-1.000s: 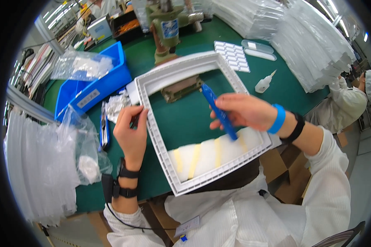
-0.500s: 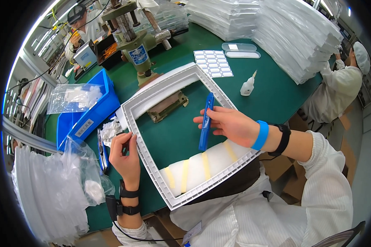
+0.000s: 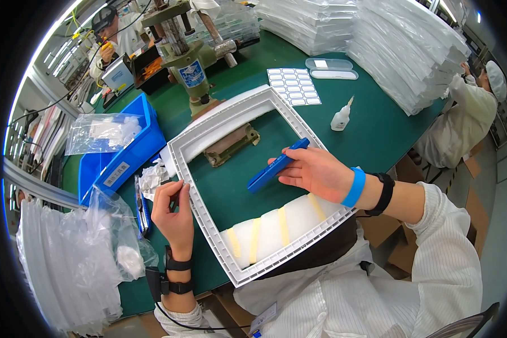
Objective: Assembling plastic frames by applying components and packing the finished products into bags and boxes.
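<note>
A white plastic rectangular frame (image 3: pixel 208 226) lies tilted in front of me, its near side resting on a white foam pad with yellow tape strips (image 3: pixel 269 230). My left hand (image 3: pixel 173 217) is closed with bent fingers, pinching the frame's left edge. Over the frame's opening, my right hand (image 3: pixel 315 174) holds a blue pen-shaped tool (image 3: pixel 273 168) between thumb and fingers. The tool slants, its lower end pointing left toward me; its exact kind I cannot make out. More white foam lies under the frame's far side.
A green press (image 3: pixel 192 73) stands beyond the frame, with a metal block (image 3: pixel 231 145) seen through the opening. To the left are a blue bin (image 3: pixel 124 155), a blue utility knife (image 3: pixel 143 208) and bagged parts. A dropper bottle (image 3: pixel 341 117), label sheet (image 3: pixel 294 86) and wrapped stacks (image 3: pixel 405 56) sit right.
The blue tool has turned in my right hand from nearly upright to a slant, its lower end swinging left. My left hand stays at the frame's left edge.
</note>
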Demonstrator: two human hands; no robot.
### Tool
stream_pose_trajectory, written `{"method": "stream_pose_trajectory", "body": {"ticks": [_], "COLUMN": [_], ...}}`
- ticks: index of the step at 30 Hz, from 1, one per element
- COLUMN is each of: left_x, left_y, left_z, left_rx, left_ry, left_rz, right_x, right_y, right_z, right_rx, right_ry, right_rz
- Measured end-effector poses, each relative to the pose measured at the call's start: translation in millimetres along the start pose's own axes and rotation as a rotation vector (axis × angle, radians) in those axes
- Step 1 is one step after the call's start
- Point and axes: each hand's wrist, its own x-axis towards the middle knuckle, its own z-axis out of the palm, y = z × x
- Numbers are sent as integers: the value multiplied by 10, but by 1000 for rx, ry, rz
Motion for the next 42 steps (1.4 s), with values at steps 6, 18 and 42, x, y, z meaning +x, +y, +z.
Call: {"method": "stream_pose_trajectory", "body": {"ticks": [6, 18, 42], "left_x": [10, 7, 23], "left_y": [19, -3, -38], "left_z": [13, 5, -45], "left_rx": [-2, -1, -3], "left_ry": [5, 0, 30], "left_rz": [17, 17, 16], "right_x": [-21, -6, 23], "right_y": [26, 44, 41], "right_z": [24, 76, 54], "right_rx": [-3, 107, 125], "right_ry": [21, 83, -82], "right_rz": [-127, -128, -135]}}
